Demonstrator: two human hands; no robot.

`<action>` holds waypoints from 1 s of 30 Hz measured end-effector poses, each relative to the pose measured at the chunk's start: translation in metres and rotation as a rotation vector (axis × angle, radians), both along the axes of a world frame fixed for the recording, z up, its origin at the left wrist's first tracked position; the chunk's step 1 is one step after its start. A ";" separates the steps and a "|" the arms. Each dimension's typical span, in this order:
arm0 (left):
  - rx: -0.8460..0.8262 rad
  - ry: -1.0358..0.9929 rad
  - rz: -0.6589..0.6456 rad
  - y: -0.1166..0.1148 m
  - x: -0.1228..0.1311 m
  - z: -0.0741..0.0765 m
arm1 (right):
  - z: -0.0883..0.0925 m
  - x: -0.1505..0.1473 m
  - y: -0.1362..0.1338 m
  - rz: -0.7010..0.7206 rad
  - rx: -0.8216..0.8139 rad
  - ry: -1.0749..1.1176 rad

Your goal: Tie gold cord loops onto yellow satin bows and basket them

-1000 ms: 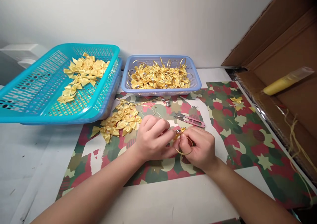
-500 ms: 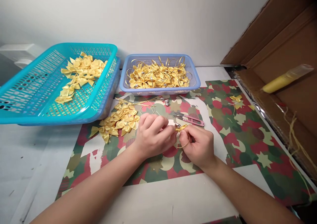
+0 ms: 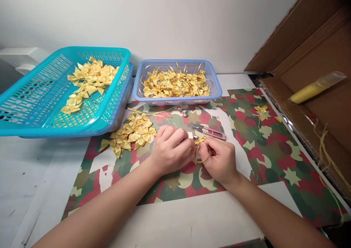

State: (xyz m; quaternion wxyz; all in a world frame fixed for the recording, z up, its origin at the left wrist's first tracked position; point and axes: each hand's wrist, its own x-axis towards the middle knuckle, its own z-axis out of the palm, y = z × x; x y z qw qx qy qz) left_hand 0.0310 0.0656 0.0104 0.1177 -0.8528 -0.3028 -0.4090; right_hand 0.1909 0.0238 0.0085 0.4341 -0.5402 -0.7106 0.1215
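Note:
Between my hands is a yellow ribbon bow (image 3: 200,141) with a small silver bell (image 3: 195,137) and a loop of gold cord (image 3: 206,158). My right hand (image 3: 219,158) is closed, its thumb and finger pinching the bow and cord. My left hand (image 3: 174,147) is closed too, fingers curled at the bow's left side by the bell; they hide most of the bow. Just beyond lie pink-handled thread snips (image 3: 210,132). Left of my left hand spreads a pile of loose yellow bows (image 3: 134,131). A few silver bells (image 3: 184,113) and gold cords (image 3: 148,113) rest farther back.
A blue basket (image 3: 177,101) at the back holds bows with cords and bells. The turquoise basket (image 3: 55,129) at left holds plain bows. A cardboard box (image 3: 309,43) with a yellow tube (image 3: 315,89) borders the right side. Another bow (image 3: 260,109) lies on the patterned sheet (image 3: 263,160).
Both hands stay almost in place, still closed at the bow. The bow and bell have shifted and tilted slightly between the fingers.

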 end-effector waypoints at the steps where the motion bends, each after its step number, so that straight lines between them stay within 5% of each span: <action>1: -0.004 -0.002 -0.004 0.000 0.000 0.000 | 0.000 0.000 0.000 -0.003 0.002 0.003; 30: -0.622 -0.157 -0.097 0.001 0.001 -0.002 | 0.000 0.000 0.003 0.101 -0.172 0.065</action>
